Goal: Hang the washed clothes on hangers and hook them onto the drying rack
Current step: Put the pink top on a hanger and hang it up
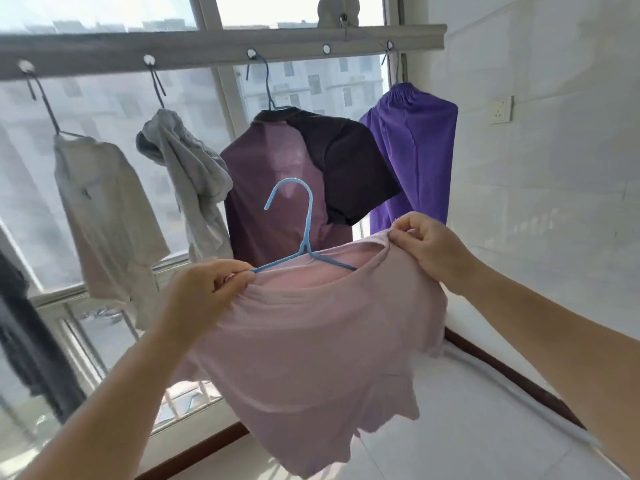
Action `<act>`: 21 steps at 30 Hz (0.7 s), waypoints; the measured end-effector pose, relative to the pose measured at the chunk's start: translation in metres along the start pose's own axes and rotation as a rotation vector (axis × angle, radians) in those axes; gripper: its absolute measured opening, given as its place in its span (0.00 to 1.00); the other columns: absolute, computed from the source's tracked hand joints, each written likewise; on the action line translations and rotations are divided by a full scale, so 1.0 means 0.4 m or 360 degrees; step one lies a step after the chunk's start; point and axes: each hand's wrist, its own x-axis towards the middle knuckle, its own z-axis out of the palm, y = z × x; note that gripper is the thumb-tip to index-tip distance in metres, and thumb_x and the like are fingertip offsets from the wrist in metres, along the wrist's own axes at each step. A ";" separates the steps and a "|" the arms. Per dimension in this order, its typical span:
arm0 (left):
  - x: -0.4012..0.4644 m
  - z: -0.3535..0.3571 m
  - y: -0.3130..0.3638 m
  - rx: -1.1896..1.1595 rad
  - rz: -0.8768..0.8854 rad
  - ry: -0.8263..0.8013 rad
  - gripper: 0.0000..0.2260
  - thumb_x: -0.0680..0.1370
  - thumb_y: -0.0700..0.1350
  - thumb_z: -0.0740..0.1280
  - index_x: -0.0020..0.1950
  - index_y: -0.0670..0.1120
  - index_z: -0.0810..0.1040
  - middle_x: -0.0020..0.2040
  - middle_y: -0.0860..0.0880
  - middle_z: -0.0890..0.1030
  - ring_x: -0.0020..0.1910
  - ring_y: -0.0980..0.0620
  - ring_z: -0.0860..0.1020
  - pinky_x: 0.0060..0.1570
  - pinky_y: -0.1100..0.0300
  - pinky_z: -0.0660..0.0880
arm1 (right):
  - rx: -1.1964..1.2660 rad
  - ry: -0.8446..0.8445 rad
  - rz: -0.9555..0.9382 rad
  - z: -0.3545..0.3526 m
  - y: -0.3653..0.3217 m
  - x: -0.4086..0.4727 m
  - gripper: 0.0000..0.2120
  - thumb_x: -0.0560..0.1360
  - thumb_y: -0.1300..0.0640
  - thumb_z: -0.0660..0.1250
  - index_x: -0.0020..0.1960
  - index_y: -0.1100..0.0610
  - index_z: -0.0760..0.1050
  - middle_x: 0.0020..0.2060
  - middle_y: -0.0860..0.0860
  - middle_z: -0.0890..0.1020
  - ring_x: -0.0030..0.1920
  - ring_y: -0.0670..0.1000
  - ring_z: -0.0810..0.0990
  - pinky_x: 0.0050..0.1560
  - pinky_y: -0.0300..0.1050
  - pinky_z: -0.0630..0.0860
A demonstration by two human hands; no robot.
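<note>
The left hand and the right hand each pinch a shoulder of the pink shirt, stretching it so the blue hanger sits evenly inside.

I hold the pale pink cotton shirt in front of me, my left hand at its left shoulder, my right hand at its right. The thin blue plastic hanger sits in its neck opening, hook upward. Behind it the long grey metal drying rail runs across the window, carrying, left to right, a white shirt, a bunched grey garment, a maroon collared shirt and purple elastic-waisted trousers.
</note>
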 end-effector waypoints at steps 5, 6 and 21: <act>-0.054 -0.085 -0.040 -0.0170 0.0005 0.0037 0.23 0.71 0.42 0.71 0.32 0.73 0.76 0.34 0.51 0.81 0.39 0.49 0.75 0.35 0.71 0.67 | -0.0163 -0.0074 -0.0167 0.027 -0.066 -0.001 0.06 0.73 0.49 0.67 0.38 0.47 0.77 0.29 0.47 0.74 0.31 0.41 0.72 0.35 0.28 0.67; -0.065 -0.096 -0.046 -0.0203 -0.0004 0.0061 0.21 0.72 0.41 0.71 0.32 0.70 0.77 0.34 0.49 0.82 0.37 0.49 0.75 0.35 0.71 0.68 | -0.0236 -0.0130 -0.0184 0.040 -0.077 -0.002 0.05 0.74 0.49 0.66 0.39 0.46 0.76 0.30 0.46 0.75 0.33 0.41 0.73 0.36 0.28 0.68; -0.173 -0.219 -0.121 -0.0070 -0.0192 0.0222 0.12 0.70 0.54 0.70 0.34 0.74 0.75 0.41 0.66 0.79 0.41 0.54 0.80 0.47 0.56 0.75 | -0.0077 -0.0688 -0.0306 0.203 -0.203 -0.105 0.04 0.72 0.57 0.69 0.46 0.54 0.81 0.35 0.47 0.81 0.36 0.41 0.75 0.42 0.34 0.71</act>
